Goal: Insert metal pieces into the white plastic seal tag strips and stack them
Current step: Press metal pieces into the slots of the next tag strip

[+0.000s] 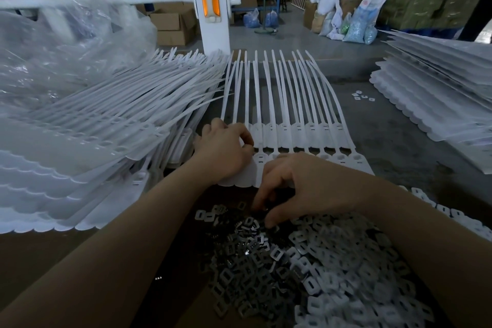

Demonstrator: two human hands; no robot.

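Observation:
A sheet of joined white seal tag strips (pixel 292 104) lies flat in front of me, tails pointing away. My left hand (pixel 226 149) rests on its left end, fingers curled over the tag heads; whether it pinches anything is hidden. My right hand (pixel 306 186) reaches down into a heap of small square metal pieces (pixel 306 261) near the front edge, fingertips curled among them. Whether a piece sits between those fingertips is not visible.
A tall stack of white strip sheets (pixel 106 128) sits on the left, under crumpled clear plastic (pixel 66 42). Another stack (pixel 439 93) lies at the right. A few loose metal pieces (pixel 360 96) lie on the grey table. A white post (pixel 213 8) stands behind.

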